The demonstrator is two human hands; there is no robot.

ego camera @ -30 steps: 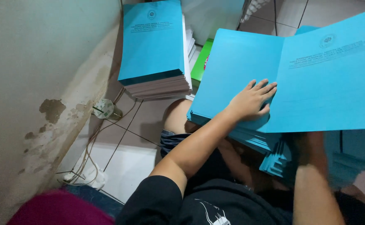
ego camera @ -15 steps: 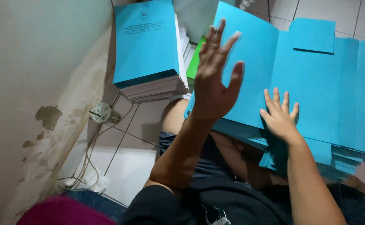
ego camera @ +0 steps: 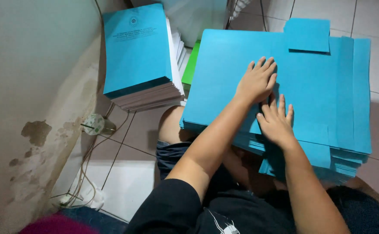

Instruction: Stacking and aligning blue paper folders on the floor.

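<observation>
- On the lap, right of the wall, lies a stack of blue folders.
- Left hand lies flat, fingers together, gripping nothing.
- Right hand presses beside it, fingers spread.

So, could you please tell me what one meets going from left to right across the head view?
Stained wall → wall socket → stack of blue-covered booklets → green sheet → left hand → right hand → small blue piece atop the blue cover pile.
</observation>
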